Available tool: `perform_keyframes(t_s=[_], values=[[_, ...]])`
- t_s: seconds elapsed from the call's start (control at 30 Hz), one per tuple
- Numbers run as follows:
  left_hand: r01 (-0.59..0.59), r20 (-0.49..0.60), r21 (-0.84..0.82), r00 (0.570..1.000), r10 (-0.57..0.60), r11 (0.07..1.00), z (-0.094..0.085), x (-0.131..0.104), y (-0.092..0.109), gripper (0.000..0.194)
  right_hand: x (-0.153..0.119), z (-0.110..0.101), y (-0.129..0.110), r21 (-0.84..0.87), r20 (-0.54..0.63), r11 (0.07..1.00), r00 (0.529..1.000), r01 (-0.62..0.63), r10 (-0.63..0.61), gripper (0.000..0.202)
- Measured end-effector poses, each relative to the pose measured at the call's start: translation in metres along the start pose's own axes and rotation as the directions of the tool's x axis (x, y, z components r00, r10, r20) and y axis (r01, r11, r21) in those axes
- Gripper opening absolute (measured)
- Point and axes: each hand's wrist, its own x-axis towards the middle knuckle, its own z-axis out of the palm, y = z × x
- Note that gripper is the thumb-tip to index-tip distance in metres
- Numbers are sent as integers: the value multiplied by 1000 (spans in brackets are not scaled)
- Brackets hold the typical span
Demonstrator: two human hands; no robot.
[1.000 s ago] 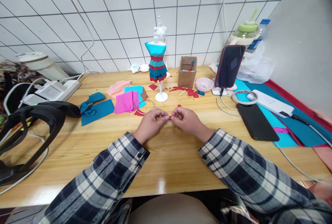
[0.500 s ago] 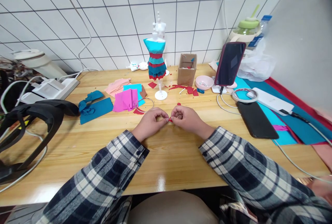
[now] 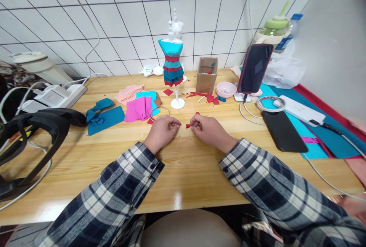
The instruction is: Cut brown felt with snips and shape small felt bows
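At the left of the table point(image 3: 177, 170) lies a black headset point(image 3: 76, 118), with a teal cloth point(image 3: 111, 119) to its right, then a magenta cloth point(image 3: 138, 110) farther along. The left hand point(image 3: 161, 134) rests near the middle, its thumb and fingers curled toward each other; whether anything tiny sits between them, I cannot tell. Beyond it, a small dress form point(image 3: 174, 63) stands upright in layered turquoise, red and teal fabric.

Between the hands is a small gathered red piece point(image 3: 187, 126), right at the right hand's fingertips. The right hand point(image 3: 211, 132) seems to pinch it by its near-side edge, other fingers folded in. The step looks like fine shaping of this piece; the next move calls for a light, steady pinch, since the fabric could crush or slip.

Farther right, on the far side, are a cardboard box point(image 3: 206, 83) and a pink bowl point(image 3: 220, 91) of small bits, then an upright phone point(image 3: 255, 69) and, nearer, a flat black phone point(image 3: 284, 132).
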Motion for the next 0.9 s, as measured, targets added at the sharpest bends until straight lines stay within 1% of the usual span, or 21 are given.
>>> perform_keyframes(t_s=[0.1,0.17,0.23,0.33,0.4,0.53,0.63,0.77,0.83,0.9], values=[[2,-21,-18,1000,-2,1000,1,0,1,18,1,2,1,-41,-52,999,998,21,-24,12],[2,-32,-40,999,-4,999,2,0,2,18,3,6,0,-109,-101,993,993,46,-57,15],[14,-42,-62,999,-16,998,3,0,3,18,5,9,-1,-198,-125,978,988,69,-95,18],[38,-49,-77,998,-42,996,4,0,4,23,8,13,-4,-286,-101,953,986,96,-130,17],[40,-40,-63,998,-43,997,4,-1,5,28,7,14,-5,-289,-82,951,987,112,-141,14],[21,-27,-44,999,-22,999,6,-3,6,30,2,10,-6,-185,-108,974,982,131,-153,9],[-20,-37,-119,999,15,993,7,-4,8,27,0,6,-8,-104,-150,986,978,131,-146,7],[-57,-38,-241,998,49,969,5,-4,9,20,0,6,-8,3,-168,994,980,113,-111,5],[-49,-32,-293,999,41,955,4,-4,9,20,1,9,-7,100,-187,993,981,66,-46,19],[-28,-32,-358,999,18,933,3,-4,10,21,2,10,-7,202,-176,979,983,-10,46,31]])
